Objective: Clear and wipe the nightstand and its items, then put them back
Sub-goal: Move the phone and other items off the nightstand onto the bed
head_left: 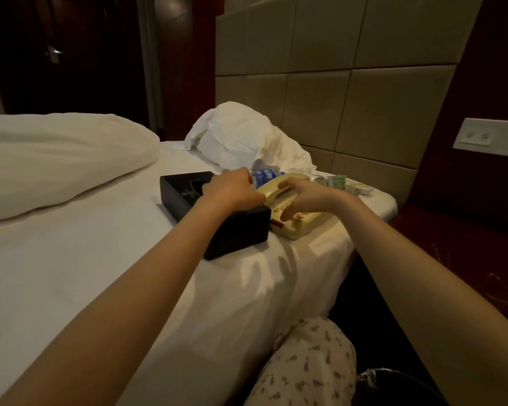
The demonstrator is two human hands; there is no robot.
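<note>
Right hand (pixel 301 197) is gripping the cream telephone (pixel 302 227) on the bed (pixel 100 259); left hand (pixel 232 187) is curling against the water bottle (pixel 266 174), hold unclear

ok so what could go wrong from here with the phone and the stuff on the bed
The right hand grips the telephone across its handset; lifted that way, the handset may come away and the base drop.
The telephone and the black box sit near the edge of the bed, on a soft sheet; a nudge could tip them off.
The water bottle lies on its side by the left hand; it could roll, or leak if loosely capped.
</note>
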